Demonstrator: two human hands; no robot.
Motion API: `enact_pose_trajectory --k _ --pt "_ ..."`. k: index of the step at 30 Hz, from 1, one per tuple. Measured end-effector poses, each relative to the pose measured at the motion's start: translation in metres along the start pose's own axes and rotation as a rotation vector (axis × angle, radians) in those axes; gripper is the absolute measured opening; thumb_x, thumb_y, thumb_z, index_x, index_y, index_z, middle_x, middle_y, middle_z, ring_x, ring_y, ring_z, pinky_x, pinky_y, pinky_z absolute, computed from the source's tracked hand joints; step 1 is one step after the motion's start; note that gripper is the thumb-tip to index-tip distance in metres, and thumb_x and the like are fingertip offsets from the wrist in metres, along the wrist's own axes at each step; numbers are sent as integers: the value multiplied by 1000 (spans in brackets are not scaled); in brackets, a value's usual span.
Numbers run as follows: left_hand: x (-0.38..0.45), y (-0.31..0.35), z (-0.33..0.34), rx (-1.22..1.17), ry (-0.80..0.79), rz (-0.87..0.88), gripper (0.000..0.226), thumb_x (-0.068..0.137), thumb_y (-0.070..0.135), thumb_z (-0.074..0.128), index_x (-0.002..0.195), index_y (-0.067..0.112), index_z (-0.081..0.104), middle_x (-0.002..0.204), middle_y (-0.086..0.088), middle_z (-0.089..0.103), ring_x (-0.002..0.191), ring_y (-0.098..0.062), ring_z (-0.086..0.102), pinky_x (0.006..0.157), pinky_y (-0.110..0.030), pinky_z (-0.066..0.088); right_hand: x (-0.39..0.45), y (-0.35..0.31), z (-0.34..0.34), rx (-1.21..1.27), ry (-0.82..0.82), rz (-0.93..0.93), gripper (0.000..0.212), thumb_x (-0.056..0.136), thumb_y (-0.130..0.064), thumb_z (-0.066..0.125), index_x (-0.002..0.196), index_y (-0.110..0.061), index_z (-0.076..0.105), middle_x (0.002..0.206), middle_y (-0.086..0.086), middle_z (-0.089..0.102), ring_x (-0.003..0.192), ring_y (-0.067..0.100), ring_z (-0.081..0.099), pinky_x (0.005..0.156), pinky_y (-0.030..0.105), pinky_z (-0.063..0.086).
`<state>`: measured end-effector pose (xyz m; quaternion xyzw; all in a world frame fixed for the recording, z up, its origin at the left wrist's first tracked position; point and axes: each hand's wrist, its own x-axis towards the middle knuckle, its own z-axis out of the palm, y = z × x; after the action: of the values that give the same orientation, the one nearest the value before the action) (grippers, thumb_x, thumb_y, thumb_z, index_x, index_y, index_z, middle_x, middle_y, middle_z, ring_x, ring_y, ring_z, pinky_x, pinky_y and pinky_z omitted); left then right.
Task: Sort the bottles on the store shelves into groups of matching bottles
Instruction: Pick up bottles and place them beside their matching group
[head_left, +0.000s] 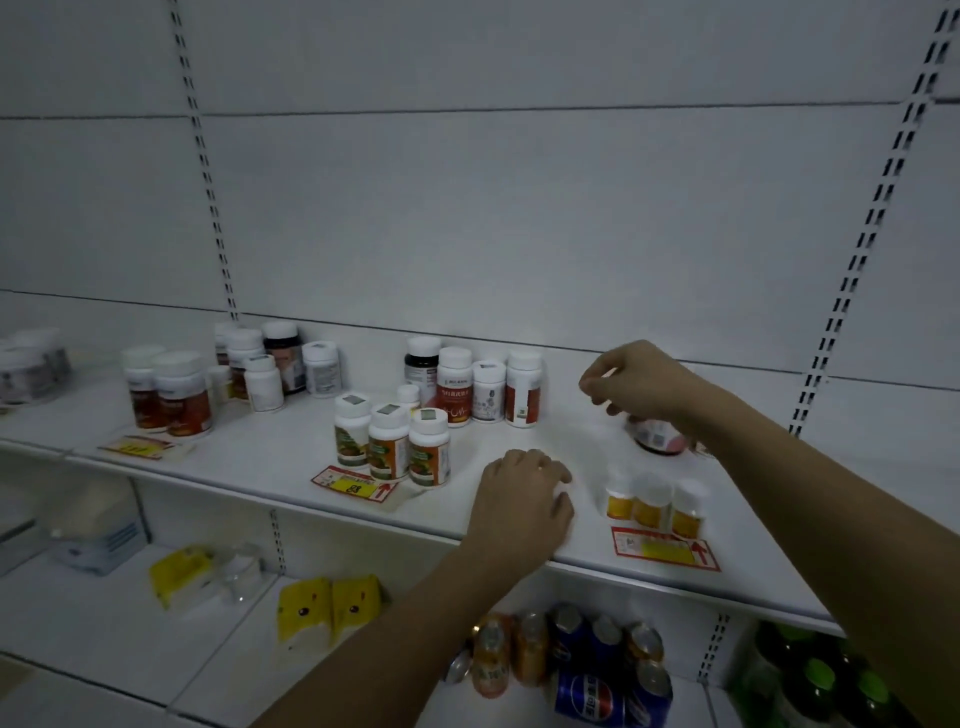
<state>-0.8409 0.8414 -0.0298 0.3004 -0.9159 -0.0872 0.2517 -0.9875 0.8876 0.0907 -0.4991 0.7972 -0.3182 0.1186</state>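
left hand (524, 499): rested knuckles-up on the shelf (519, 431) near its front edge, fingers loosely curled, nothing visible in it.
right hand (641, 382): hovered above the dark bottle (657, 439), fingers bent downward, thumb and forefinger close; whether it pinched anything, cannot tell. No contact with the bottle visible.
dark bottle: stood on the shelf under the right wrist, pale label, cap hidden by the hand. Apart from every group.
yellow-label bottles (654, 506): three in a row at the front edge, right of the left hand, behind a price tag (667, 550).
green-label trio (392, 441): white caps, touching, centre shelf.
mixed cluster (475, 387): behind the trio, by the back wall; holds a dark bottle resembling the lone one.
handling: probably small rigid plastic, light, smooth label likely a bit slippery, tips easily if nudged.
hold point: likely around the cap or shoulder from above.
risk: sleeve-side forearm passing close to the yellow row.
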Motion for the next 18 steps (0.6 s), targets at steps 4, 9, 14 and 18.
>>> enact_pose_trajectory --k 4,9,14,18 --pt "0 -19 -76 0 203 25 29 95 35 51 119 25 65 124 4 62 114 -15 54 98 -32 41 -12 -65 6 46 23 -87 15 94 -22 58 96 -12 69 90 6 71 82 21 66 64 29 53" --pt "-22 -109 -190 75 158 -57 28 93 37 51 115 27 65 117 4 64 109 -19 55 87 -36 46 -25 -152 48 89 15 -133 21 94 -24 58 89 -8 70 83 6 72 70 18 62 62 28 51" --pt "-63 -226 -272 69 165 -203 24 90 36 54 110 30 65 114 8 66 103 -15 57 80 -31 46 -25 -247 96 34 3 -182 23 95 -25 57 89 -6 70 82 7 71 65 16 61 58 26 50" --pt "-88 -296 -314 10 210 -275 21 92 36 54 109 31 64 111 10 64 101 -12 56 83 -32 48 -15 -309 136 -2 12 -227 23 94 -26 57 87 -8 70 83 7 72 63 15 61 58 26 50"
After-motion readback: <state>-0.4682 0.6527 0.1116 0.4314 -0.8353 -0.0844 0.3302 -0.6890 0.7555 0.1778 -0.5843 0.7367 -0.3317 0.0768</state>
